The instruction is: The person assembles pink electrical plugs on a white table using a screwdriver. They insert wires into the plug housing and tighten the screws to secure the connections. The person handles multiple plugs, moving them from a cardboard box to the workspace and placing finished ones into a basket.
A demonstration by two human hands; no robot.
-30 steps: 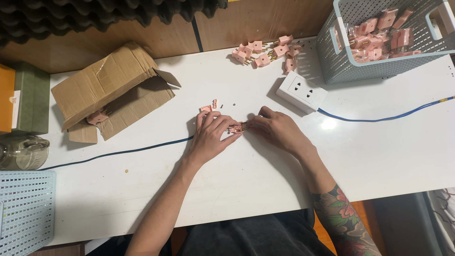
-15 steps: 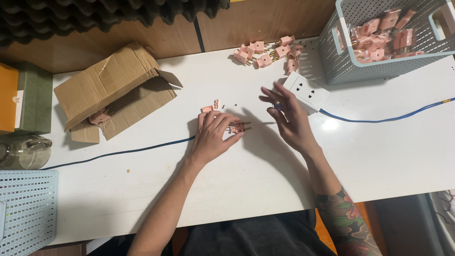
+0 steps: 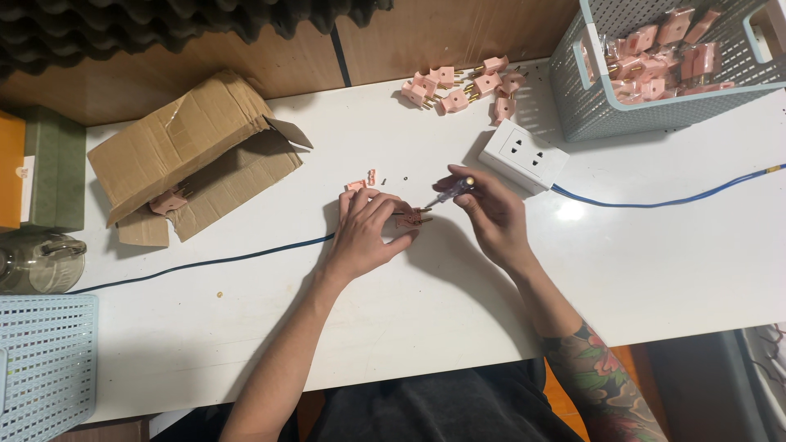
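Observation:
My left hand (image 3: 370,233) presses a small pink plug (image 3: 408,218) down on the white table (image 3: 671,262), fingers curled over it. My right hand (image 3: 490,209) grips a small screwdriver (image 3: 453,191) with a clear handle, its tip pointing at the plug. A loose pink plug part (image 3: 357,185) and a tiny screw lie just beyond my left fingers. A white socket block (image 3: 524,155) with a blue cable (image 3: 679,199) sits close behind my right hand.
A pile of pink plugs (image 3: 460,86) lies at the table's far edge. A grey basket (image 3: 647,106) at far right holds several bagged plugs. An open cardboard box (image 3: 190,155) lies at left, a blue basket (image 3: 41,360) at near left, a glass jar (image 3: 37,262) beside it.
My right hand left the plug, reached toward the socket block, and came back holding the screwdriver with its tip at the plug. My left hand stayed on the plug.

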